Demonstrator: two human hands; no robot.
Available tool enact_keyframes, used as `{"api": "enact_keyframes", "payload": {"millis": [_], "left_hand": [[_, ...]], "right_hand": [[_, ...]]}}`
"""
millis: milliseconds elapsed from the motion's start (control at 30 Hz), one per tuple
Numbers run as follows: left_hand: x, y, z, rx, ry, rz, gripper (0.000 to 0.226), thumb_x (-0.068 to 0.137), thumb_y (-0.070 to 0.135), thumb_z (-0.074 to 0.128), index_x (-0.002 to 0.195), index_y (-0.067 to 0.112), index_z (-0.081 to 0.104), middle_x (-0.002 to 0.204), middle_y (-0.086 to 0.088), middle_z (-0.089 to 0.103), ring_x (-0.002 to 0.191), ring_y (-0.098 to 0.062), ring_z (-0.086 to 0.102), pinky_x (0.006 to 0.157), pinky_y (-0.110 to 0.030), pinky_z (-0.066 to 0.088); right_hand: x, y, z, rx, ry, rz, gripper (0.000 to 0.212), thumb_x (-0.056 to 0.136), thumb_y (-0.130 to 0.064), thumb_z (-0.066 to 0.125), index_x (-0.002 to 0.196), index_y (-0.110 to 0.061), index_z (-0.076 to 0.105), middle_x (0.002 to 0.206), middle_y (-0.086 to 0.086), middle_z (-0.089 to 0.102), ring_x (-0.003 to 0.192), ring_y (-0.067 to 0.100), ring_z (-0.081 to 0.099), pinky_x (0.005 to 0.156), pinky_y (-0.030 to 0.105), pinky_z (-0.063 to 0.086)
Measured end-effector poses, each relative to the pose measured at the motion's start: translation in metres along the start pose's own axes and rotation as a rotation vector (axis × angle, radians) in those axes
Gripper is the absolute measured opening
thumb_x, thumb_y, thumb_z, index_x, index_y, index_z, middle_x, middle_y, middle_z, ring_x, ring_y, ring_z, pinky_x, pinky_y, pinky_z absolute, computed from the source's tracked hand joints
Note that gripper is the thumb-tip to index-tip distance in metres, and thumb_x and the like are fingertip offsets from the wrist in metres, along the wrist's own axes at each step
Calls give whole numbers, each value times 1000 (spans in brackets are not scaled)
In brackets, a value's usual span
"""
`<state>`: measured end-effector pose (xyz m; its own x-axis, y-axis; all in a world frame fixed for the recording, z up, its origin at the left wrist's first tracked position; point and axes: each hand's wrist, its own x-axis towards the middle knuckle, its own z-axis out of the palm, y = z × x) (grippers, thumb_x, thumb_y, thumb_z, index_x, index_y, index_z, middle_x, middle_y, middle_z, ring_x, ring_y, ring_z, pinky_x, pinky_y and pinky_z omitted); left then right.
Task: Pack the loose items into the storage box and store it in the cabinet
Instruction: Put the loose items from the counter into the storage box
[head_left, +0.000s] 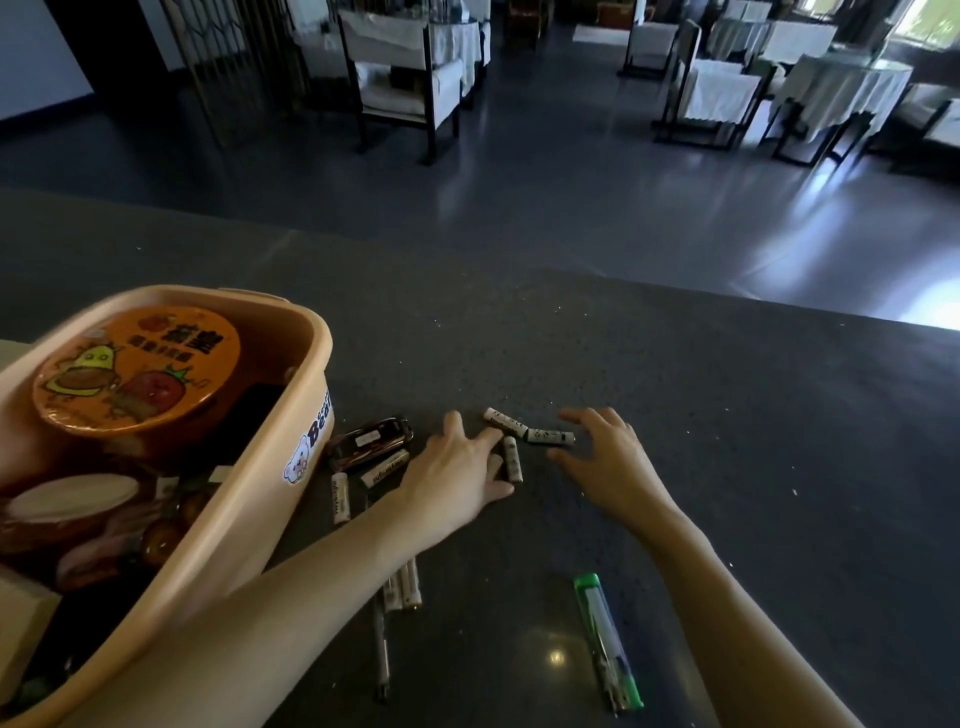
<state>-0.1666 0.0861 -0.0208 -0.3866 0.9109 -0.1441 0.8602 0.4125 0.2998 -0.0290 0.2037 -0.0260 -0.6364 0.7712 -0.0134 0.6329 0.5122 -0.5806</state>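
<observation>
A peach plastic storage box (260, 499) stands at the left on the dark counter (675, 415). Inside it lie an orange noodle cup (135, 371) and other packets. Several white batteries lie loose: three (511, 457) between my hands, others (340, 496) beside the box and under my left forearm. My left hand (457, 478) rests flat, fingers spread, touching the middle batteries. To their right, my right hand (608, 457) hovers with curled, parted fingers near one battery (550, 436). A dark car key (371, 441) sits by the box. A green lighter (608, 642) lies near the front.
A thin pen (382, 644) lies partly under my left forearm. The counter's far edge runs across the view; beyond it is a dim dining room floor with white-covered chairs (405, 78) and tables (841, 88).
</observation>
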Motion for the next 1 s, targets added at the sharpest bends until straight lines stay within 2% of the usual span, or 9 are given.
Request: {"api": "enact_keyframes", "payload": {"millis": [100,233,400,533,600,700,800,933,1000], "left_hand": [[0,-2,-5,-80,-72,15,70,79,46,65,138,27,34,123,-8,32,103,-24,54,82,-29,44],[0,-1,-7,-132,-197,8,85,72,41,73,141,26,27,133,-7,23,116,-26,47,97,-36,42],[3,-1,-3,-214,-63,1,63,74,39,73,127,18,46,124,-4,36,109,-24,52,91,-33,43],[3,1,2,-223,-66,56,77,71,42,74,135,24,34,130,-6,33,113,-24,50,92,-28,39],[2,2,2,-206,-86,83,77,72,41,74,136,26,35,134,-6,31,116,-26,48,95,-30,38],[0,3,1,-220,-80,98,67,75,37,72,133,30,40,132,-5,33,113,-24,50,93,-29,38],[1,3,1,-257,-101,123,67,77,33,71,135,35,38,126,-2,36,109,-22,50,91,-27,38],[6,5,-1,-301,-97,119,60,74,32,74,128,28,48,118,1,40,107,-18,50,93,-28,40],[9,8,-2,-309,-88,127,59,73,33,75,126,25,49,116,1,41,107,-18,50,90,-27,41]], "right_hand": [[14,-2,5,-65,-61,-46,48,87,-29,60,132,-21,46,128,6,47,120,26,40,100,42,37],[30,-8,14,-44,-30,-71,37,90,-22,56,126,-18,51,117,5,52,109,22,51,86,32,47],[48,-13,17,-25,-22,-51,32,92,-29,53,122,-18,56,106,2,52,99,22,56,76,27,43],[60,-24,21,-27,-152,-107,37,87,-43,54,123,-33,55,102,-2,44,95,20,54,82,37,49],[64,-29,24,-89,-181,-139,35,84,-48,57,117,-38,57,102,-3,43,91,18,52,77,36,50],[69,-30,22,-198,-172,-175,25,86,-45,56,109,-37,62,105,-4,48,87,15,52,65,30,45],[72,-16,6,-196,-169,-105,25,87,-41,57,109,-33,63,110,0,53,93,19,55,70,31,45],[56,11,-20,-100,-222,-14,29,87,-34,59,116,-31,61,116,3,60,98,17,57,76,27,45],[42,18,-24,22,-242,-19,27,88,-32,59,114,-31,62,106,-3,64,86,10,62,66,20,48]]}}
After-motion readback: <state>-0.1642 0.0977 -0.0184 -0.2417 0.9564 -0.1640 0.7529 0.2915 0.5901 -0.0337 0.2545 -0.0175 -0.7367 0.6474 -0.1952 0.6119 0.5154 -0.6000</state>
